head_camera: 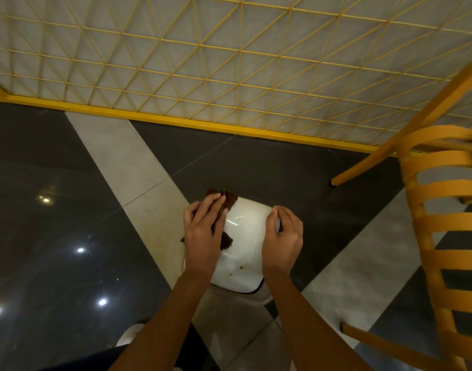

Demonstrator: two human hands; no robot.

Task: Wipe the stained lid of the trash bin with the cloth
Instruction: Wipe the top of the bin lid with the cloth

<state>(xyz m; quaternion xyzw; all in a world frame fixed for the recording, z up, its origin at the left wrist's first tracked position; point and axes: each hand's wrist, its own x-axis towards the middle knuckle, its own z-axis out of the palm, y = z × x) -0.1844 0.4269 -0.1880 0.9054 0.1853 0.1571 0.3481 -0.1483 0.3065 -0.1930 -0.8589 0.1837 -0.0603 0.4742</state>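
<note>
The trash bin's white glossy lid (pixel 245 236) sits low in the middle of the view, with small brown specks near its front edge. A dark brown cloth (pixel 227 241) lies over the lid's left side, and another corner of it shows at the far edge. My left hand (pixel 202 231) presses flat on the cloth, fingers pointing away from me. My right hand (pixel 283 236) grips the lid's right edge with curled fingers. Most of the cloth is hidden under my left hand.
A yellow wooden chair (pixel 438 210) stands close on the right, its leg reaching toward the bin. A yellow wire-grid partition (pixel 229 76) with a yellow base rail runs across behind the bin. The floor has dark glossy and pale grey tiles (pixel 138 167). My shoe (pixel 129 334) shows at lower left.
</note>
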